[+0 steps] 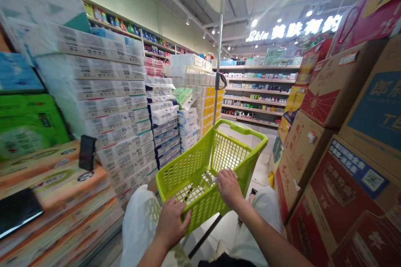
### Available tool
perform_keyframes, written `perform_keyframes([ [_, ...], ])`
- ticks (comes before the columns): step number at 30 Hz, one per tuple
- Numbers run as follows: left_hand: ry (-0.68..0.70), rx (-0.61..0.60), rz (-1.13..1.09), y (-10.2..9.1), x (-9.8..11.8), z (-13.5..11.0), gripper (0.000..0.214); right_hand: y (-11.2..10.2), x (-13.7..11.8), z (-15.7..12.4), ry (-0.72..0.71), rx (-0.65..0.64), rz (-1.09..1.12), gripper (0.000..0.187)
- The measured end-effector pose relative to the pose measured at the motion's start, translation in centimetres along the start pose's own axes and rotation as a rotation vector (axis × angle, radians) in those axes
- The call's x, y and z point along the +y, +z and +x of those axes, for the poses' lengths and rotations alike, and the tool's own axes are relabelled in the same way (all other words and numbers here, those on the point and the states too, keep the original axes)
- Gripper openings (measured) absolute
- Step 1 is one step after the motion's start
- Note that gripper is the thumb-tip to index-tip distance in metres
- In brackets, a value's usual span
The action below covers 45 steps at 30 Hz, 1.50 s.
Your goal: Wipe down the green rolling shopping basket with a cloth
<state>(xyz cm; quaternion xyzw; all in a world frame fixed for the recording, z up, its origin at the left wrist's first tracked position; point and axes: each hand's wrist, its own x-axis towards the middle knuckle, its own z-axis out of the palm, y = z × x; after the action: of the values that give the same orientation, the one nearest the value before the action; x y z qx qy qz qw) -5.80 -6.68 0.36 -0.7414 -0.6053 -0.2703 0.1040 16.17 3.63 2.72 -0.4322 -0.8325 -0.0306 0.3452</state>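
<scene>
A lime-green plastic shopping basket [184,167] with perforated walls stands tilted between my knees. My left hand [172,221] is closed over its near left rim, the thumb on the outside. Farther right along the near rim rests my right hand [230,187], its fingers curled over the edge into the basket. A small whitish bit [214,179] shows by the right fingertips; what it is I cannot make out. The basket's raised handle bar [239,127] is at its far end. Inside, the grid floor shows, with a few small dark and white shapes.
Stacked tissue packs [115,104] rise on the left. A phone [19,212] and a small black device [87,152] lie on orange packs [62,175]. Cartons [338,167] wall the right side. A metal pole [219,37] stands behind the basket; shelves [257,96] line the back.
</scene>
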Motion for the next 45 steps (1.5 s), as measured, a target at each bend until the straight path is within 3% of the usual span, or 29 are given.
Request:
perform_keyframes([
  [6,0.011,-0.026,-0.004,0.1,-0.4,0.1,0.02,1.9,-5.3,-1.0,-0.239,-0.152,0.134,0.014],
  [9,0.01,-0.032,-0.016,0.0,-0.9,0.1,0.023,1.2,-3.7,-0.4,-0.248,-0.173,0.1,0.014],
  [13,0.008,-0.054,-0.047,-0.1,-1.7,0.3,0.029,-0.8,0.9,0.8,-0.109,-0.098,-0.039,0.017],
  [15,-0.001,-0.061,-0.059,-0.2,-2.0,0.5,0.031,-1.2,2.0,1.1,-0.044,-0.055,-0.09,0.018],
  [18,-0.016,-0.064,-0.068,0.0,-2.1,0.6,0.035,-0.3,0.6,0.9,0.0,-0.033,-0.098,0.015],
  [22,-0.012,-0.083,-0.1,-0.1,-2.3,0.8,0.041,2.1,-3.2,0.2,-0.113,-0.104,-0.018,0.013],
  [24,-0.005,-0.093,-0.125,-0.3,-2.6,0.9,0.045,2.5,-3.9,0.2,-0.166,-0.137,-0.01,0.014],
  [27,0.018,-0.124,-0.161,-0.6,-3.4,1.1,0.051,1.4,-2.2,0.8,-0.18,-0.155,-0.052,0.016],
  [32,-0.044,-0.12,-0.149,-0.3,-4.6,1.5,0.058,-1.3,2.2,1.9,-0.05,-0.06,-0.178,0.017],
  [36,-0.102,-0.103,-0.117,-0.1,-4.6,1.7,0.059,-0.2,0.5,1.5,0.02,-0.012,-0.181,0.016],
  [41,-0.061,-0.122,-0.106,-0.9,-4.3,1.8,0.057,2.3,-3.6,0.8,-0.115,-0.123,-0.076,0.014],
  [45,-0.039,-0.148,-0.112,-1.4,-4.8,1.9,0.057,0.9,-1.1,1.2,-0.151,-0.129,-0.1,0.017],
])
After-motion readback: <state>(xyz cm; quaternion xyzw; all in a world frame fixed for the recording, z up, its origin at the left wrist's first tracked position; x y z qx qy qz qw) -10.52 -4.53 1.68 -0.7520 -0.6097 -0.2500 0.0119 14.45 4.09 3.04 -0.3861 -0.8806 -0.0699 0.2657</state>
